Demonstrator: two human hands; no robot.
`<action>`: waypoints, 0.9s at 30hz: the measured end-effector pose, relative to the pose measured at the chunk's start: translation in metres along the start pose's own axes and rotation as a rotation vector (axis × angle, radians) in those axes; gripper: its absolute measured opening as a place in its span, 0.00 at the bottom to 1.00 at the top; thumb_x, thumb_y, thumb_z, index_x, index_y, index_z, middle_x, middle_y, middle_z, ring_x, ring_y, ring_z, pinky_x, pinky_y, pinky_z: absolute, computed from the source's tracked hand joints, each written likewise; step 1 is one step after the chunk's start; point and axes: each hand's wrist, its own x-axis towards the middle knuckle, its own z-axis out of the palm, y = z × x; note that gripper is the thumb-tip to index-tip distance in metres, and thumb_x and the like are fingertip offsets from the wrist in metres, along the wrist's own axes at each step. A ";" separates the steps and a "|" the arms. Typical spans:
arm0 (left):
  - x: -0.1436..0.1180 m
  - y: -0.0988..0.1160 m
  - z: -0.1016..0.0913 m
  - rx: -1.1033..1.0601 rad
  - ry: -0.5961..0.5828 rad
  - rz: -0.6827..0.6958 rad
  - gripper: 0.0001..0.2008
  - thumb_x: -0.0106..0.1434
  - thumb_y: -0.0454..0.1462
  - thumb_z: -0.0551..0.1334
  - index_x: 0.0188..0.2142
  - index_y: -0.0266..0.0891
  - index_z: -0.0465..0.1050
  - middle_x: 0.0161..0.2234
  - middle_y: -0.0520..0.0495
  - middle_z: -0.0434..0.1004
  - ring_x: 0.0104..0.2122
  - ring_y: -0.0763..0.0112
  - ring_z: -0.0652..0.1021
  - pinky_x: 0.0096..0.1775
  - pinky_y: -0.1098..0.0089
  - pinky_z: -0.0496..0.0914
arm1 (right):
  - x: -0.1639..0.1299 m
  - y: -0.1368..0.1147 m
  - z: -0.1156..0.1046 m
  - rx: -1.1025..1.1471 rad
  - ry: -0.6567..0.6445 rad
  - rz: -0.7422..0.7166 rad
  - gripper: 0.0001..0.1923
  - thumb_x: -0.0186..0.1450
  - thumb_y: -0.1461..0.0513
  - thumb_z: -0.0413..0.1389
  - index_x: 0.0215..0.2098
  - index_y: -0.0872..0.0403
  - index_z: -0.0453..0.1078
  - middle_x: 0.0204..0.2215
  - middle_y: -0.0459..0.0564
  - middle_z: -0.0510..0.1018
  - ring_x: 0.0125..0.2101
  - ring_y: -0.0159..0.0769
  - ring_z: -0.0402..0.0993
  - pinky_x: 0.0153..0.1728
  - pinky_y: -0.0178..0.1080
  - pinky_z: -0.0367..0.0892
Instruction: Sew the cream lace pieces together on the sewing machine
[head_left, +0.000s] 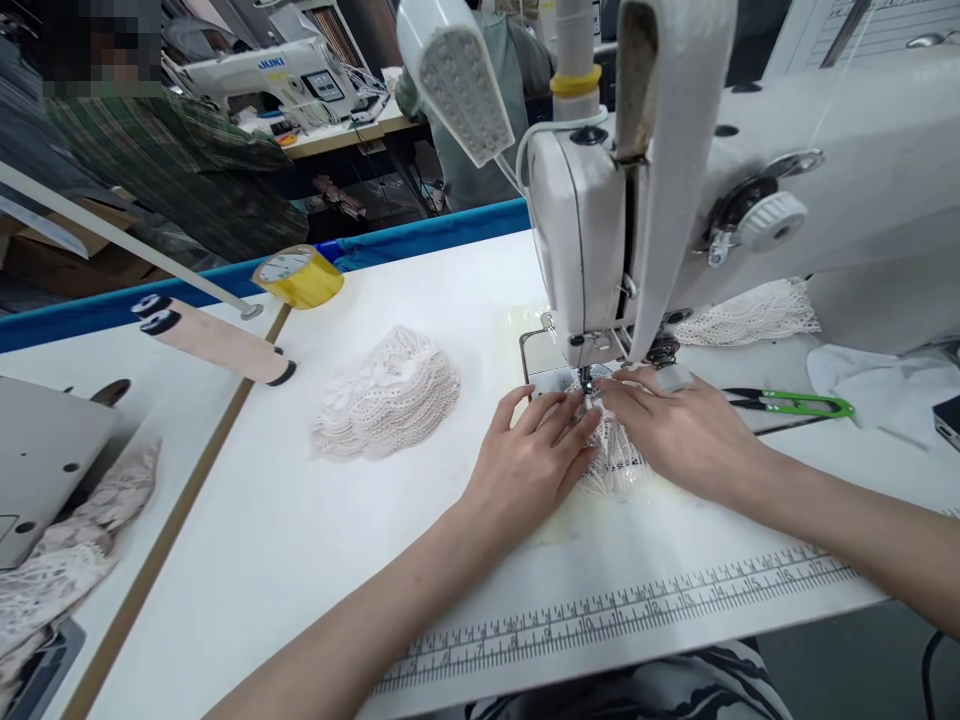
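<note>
A piece of white lace (616,462) lies gathered under the presser foot (586,380) of a white sewing machine (581,220). My left hand (534,445) rests to its left, fingers spread and stretched out, with the tips against the lace beside the needle. On the other side, my right hand (675,425) has its fingers close together on the lace edge by the foot. A white ring-like band (673,378) is around one of its fingers. The right thumb is hidden. A stack of lace pieces (390,395) sits on the table left of my hands.
Green thread snips (795,402) and more lace (750,315) lie right of the needle. Yellow tape (301,277) and a thread cone (217,340) are at the back left. A printed ruler (600,620) follows the front edge. A person in plaid (172,160) is beyond.
</note>
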 end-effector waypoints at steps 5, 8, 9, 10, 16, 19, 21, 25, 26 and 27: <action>0.000 0.003 0.001 0.029 0.000 -0.016 0.14 0.68 0.40 0.55 0.51 0.40 0.71 0.50 0.43 0.75 0.51 0.61 0.73 0.55 0.54 0.60 | 0.000 0.001 0.000 -0.024 -0.004 -0.007 0.17 0.62 0.73 0.47 0.47 0.61 0.68 0.45 0.56 0.78 0.42 0.39 0.72 0.40 0.40 0.60; 0.000 0.004 0.001 0.025 0.004 -0.020 0.15 0.68 0.40 0.56 0.51 0.39 0.71 0.50 0.42 0.76 0.51 0.60 0.73 0.56 0.54 0.59 | 0.001 0.001 0.001 -0.027 0.008 -0.010 0.18 0.62 0.72 0.48 0.50 0.61 0.66 0.45 0.56 0.78 0.42 0.39 0.72 0.42 0.41 0.59; 0.000 0.005 0.001 0.023 0.006 -0.022 0.15 0.68 0.40 0.56 0.51 0.39 0.71 0.50 0.42 0.76 0.51 0.60 0.73 0.56 0.54 0.59 | 0.001 0.001 0.001 -0.030 0.014 -0.011 0.18 0.63 0.72 0.49 0.51 0.61 0.66 0.46 0.56 0.78 0.42 0.39 0.72 0.43 0.41 0.59; 0.000 0.005 0.001 0.025 0.008 -0.024 0.15 0.68 0.40 0.56 0.51 0.39 0.72 0.50 0.43 0.76 0.51 0.60 0.74 0.56 0.54 0.59 | 0.000 0.002 0.002 -0.033 0.018 -0.012 0.18 0.63 0.72 0.49 0.51 0.61 0.66 0.46 0.56 0.78 0.42 0.39 0.72 0.44 0.41 0.59; 0.000 0.007 0.003 0.086 0.038 -0.022 0.15 0.68 0.42 0.55 0.50 0.39 0.72 0.48 0.43 0.77 0.50 0.63 0.74 0.56 0.55 0.59 | -0.002 0.001 0.004 -0.059 0.043 -0.019 0.19 0.62 0.71 0.51 0.52 0.62 0.65 0.47 0.57 0.77 0.36 0.39 0.73 0.45 0.42 0.58; 0.001 0.007 0.004 0.090 0.033 -0.034 0.15 0.69 0.42 0.55 0.49 0.39 0.72 0.48 0.43 0.77 0.50 0.64 0.74 0.56 0.55 0.59 | -0.002 0.001 0.005 -0.061 0.047 -0.018 0.20 0.62 0.71 0.51 0.53 0.63 0.65 0.46 0.57 0.77 0.36 0.39 0.73 0.46 0.43 0.58; 0.002 0.006 0.004 0.084 0.023 -0.046 0.15 0.69 0.42 0.55 0.49 0.39 0.72 0.48 0.43 0.77 0.50 0.64 0.74 0.56 0.55 0.59 | -0.002 0.002 0.006 -0.061 0.047 -0.018 0.21 0.62 0.71 0.51 0.53 0.64 0.64 0.45 0.57 0.78 0.38 0.40 0.73 0.47 0.43 0.58; 0.003 0.005 0.006 0.061 0.016 -0.057 0.16 0.69 0.43 0.54 0.51 0.39 0.71 0.49 0.42 0.76 0.51 0.63 0.73 0.56 0.54 0.58 | -0.002 0.004 0.007 -0.071 0.045 -0.009 0.21 0.62 0.71 0.51 0.54 0.64 0.64 0.44 0.57 0.78 0.39 0.41 0.73 0.48 0.44 0.59; 0.002 0.005 0.006 0.055 0.019 -0.060 0.16 0.69 0.43 0.54 0.51 0.39 0.71 0.50 0.42 0.76 0.51 0.63 0.73 0.56 0.53 0.59 | -0.001 0.004 0.007 -0.066 0.049 -0.009 0.21 0.62 0.72 0.51 0.54 0.64 0.64 0.44 0.57 0.79 0.40 0.42 0.73 0.48 0.45 0.59; 0.002 0.005 0.006 0.052 0.028 -0.062 0.16 0.68 0.43 0.55 0.51 0.39 0.71 0.50 0.42 0.76 0.51 0.62 0.73 0.56 0.53 0.59 | -0.001 0.004 0.007 -0.055 0.059 -0.014 0.20 0.62 0.72 0.51 0.53 0.64 0.65 0.43 0.57 0.78 0.41 0.42 0.73 0.47 0.45 0.59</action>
